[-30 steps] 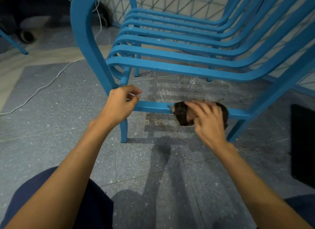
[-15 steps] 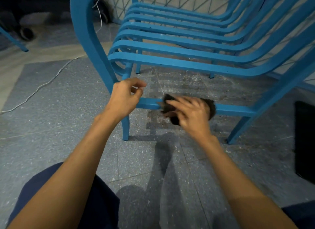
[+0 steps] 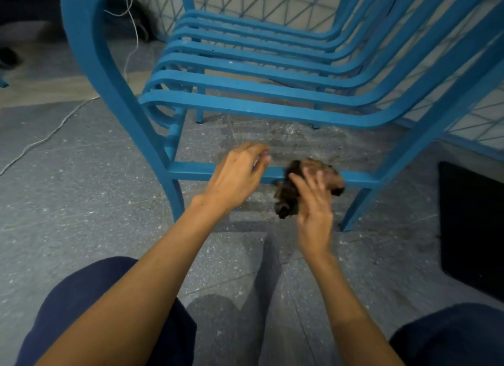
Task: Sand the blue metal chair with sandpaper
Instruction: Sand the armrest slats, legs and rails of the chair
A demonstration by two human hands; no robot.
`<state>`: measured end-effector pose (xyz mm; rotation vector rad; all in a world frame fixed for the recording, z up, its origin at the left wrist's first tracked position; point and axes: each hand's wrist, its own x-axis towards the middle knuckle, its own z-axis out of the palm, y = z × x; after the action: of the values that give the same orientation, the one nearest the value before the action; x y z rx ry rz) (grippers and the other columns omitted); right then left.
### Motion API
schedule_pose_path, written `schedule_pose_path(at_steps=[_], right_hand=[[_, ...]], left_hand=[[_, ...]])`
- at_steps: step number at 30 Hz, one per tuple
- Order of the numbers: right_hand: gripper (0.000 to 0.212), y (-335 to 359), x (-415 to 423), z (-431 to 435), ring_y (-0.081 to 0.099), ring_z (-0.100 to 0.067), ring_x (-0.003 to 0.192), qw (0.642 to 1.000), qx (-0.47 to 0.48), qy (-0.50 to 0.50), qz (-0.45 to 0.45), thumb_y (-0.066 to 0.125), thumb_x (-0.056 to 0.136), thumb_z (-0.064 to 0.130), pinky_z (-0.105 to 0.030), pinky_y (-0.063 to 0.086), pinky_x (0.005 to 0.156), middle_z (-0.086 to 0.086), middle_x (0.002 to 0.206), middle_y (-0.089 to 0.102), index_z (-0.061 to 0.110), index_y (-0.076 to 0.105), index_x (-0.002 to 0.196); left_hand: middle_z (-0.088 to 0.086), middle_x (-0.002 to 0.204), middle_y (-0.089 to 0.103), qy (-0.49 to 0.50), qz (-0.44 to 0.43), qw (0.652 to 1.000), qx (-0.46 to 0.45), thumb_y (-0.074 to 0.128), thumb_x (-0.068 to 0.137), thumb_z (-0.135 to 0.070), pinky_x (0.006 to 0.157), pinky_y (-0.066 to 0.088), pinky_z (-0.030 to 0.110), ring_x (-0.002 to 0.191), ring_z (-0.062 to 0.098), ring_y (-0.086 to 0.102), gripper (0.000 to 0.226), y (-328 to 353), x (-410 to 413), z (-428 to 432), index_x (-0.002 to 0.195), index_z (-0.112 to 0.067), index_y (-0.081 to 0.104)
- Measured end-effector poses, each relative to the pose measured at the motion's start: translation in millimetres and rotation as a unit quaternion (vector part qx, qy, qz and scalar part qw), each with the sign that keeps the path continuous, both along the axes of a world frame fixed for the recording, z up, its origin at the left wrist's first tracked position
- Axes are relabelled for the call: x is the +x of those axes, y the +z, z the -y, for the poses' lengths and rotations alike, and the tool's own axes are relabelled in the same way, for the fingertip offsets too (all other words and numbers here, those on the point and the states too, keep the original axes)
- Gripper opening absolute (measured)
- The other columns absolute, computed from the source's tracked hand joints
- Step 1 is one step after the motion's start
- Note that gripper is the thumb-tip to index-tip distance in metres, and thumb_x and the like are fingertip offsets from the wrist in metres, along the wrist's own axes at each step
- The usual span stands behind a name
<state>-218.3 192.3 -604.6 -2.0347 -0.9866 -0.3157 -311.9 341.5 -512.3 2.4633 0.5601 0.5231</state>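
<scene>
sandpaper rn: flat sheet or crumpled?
Crumpled. The sandpaper bunches in dark folds over the chair's lower crossbar, gripped by the right hand; motion blur hides finer detail.

Speckled floor [image 3: 81, 202] w/ chair [image 3: 245, 109], white cord [image 3: 35, 143], black mat [image 3: 471, 224]

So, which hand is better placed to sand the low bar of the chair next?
Right. The right hand holds the sandpaper against the low bar; the left hand is beside it at the bar, with no paper.
</scene>
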Motion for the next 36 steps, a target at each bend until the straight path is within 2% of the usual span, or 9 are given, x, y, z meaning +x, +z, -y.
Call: schedule_pose_path(at_steps=[5, 8, 12, 15, 19, 22, 25, 31, 36], right_hand=[[0.043, 17, 42, 8, 0.026, -0.022, 0.143, 0.928, 0.235, -0.205, -0.202, 0.050, 0.094, 0.001, -0.012, 0.022, 0.112, -0.010, 0.148, 0.039, 0.014, 0.053, 0.134], [0.044, 23, 16, -15, 0.021, -0.014, 0.144, 0.911, 0.271, -0.203, -0.237, 0.052, 0.094, 0.005, -0.023, 0.026, 0.114, -0.001, 0.148, 0.037, 0.020, 0.052, 0.135], [0.051, 16, -36, -34, 0.014, -0.003, 0.144, 0.937, 0.241, -0.029, -0.251, 0.045, 0.095, -0.005, -0.013, 0.019, 0.113, 0.009, 0.147, 0.038, 0.027, 0.049, 0.134], [0.048, 21, -30, -12, 0.038, -0.003, 0.136, 0.908, 0.281, -0.017, -0.309, 0.045, 0.094, -0.007, -0.023, 0.035, 0.110, 0.013, 0.136, 0.053, 0.024, 0.056, 0.129], [0.029, 49, 18, 34, 0.059, 0.004, 0.102, 0.910, 0.287, -0.098, -0.282, 0.051, 0.095, 0.011, -0.012, 0.044, 0.091, 0.006, 0.111, 0.066, 0.015, 0.062, 0.121], [0.019, 77, 73, 74, 0.066, -0.021, 0.097, 0.901, 0.284, -0.154, -0.291, 0.053, 0.087, 0.033, -0.041, 0.051, 0.093, -0.003, 0.099, 0.072, 0.029, 0.065, 0.101], [0.014, 107, 114, 114, 0.068, -0.023, 0.092, 0.901, 0.203, -0.171, -0.344, 0.054, 0.087, 0.028, -0.050, 0.051, 0.092, -0.003, 0.090, 0.073, 0.023, 0.067, 0.088], [0.017, 137, 149, 132, 0.068, -0.017, 0.094, 0.932, 0.159, -0.085, -0.314, 0.051, 0.096, 0.021, -0.042, 0.052, 0.090, 0.000, 0.096, 0.072, 0.019, 0.065, 0.104], [0.021, 127, 141, 117, 0.067, -0.017, 0.098, 0.915, 0.297, -0.035, -0.271, 0.049, 0.098, 0.016, -0.036, 0.052, 0.090, 0.001, 0.098, 0.070, 0.017, 0.061, 0.114]], left_hand=[[0.005, 0.131, 0.053, -0.042, -0.063, 0.997, 0.024, 0.050, 0.096, -0.028, 0.098, 0.043, 0.046, 0.114, 0.029, 0.055, 0.040, -11, 19, 19, 0.134, -0.015, 0.049], [0.002, 0.127, 0.056, -0.040, -0.074, 0.995, 0.054, 0.050, 0.095, -0.027, 0.099, 0.040, 0.047, 0.113, 0.027, 0.056, 0.038, -19, 26, 23, 0.131, -0.018, 0.052], [0.004, 0.119, 0.063, -0.032, -0.067, 0.993, 0.088, 0.048, 0.091, -0.014, 0.094, 0.043, 0.044, 0.109, 0.030, 0.059, 0.031, -22, 33, 22, 0.120, -0.019, 0.059], [0.000, 0.120, 0.064, -0.033, -0.063, 0.995, 0.072, 0.052, 0.093, -0.028, 0.092, 0.046, 0.047, 0.109, 0.028, 0.059, 0.029, -23, 36, 15, 0.121, -0.025, 0.059], [-0.004, 0.117, 0.064, -0.062, -0.102, 0.990, 0.077, 0.055, 0.088, -0.049, 0.093, 0.041, 0.040, 0.105, 0.024, 0.060, 0.039, -24, 50, 23, 0.121, -0.029, 0.057], [0.001, 0.118, 0.063, -0.101, -0.121, 0.985, 0.070, 0.050, 0.091, -0.049, 0.090, 0.042, 0.038, 0.107, 0.025, 0.058, 0.041, -18, 85, 41, 0.123, -0.024, 0.057], [0.003, 0.117, 0.064, -0.156, -0.146, 0.975, 0.059, 0.047, 0.094, -0.045, 0.085, 0.048, 0.038, 0.104, 0.025, 0.059, 0.038, -15, 126, 58, 0.121, -0.020, 0.058], [0.005, 0.075, 0.059, -0.249, -0.174, 0.949, 0.087, 0.027, 0.100, -0.045, 0.065, 0.051, 0.044, 0.066, 0.021, 0.057, 0.036, -25, 162, 71, 0.088, -0.019, 0.050], [0.004, 0.082, 0.062, -0.281, -0.163, 0.939, 0.116, 0.032, 0.095, -0.053, 0.058, 0.048, 0.033, 0.064, 0.015, 0.058, 0.045, -31, 162, 67, 0.114, -0.018, 0.052]])
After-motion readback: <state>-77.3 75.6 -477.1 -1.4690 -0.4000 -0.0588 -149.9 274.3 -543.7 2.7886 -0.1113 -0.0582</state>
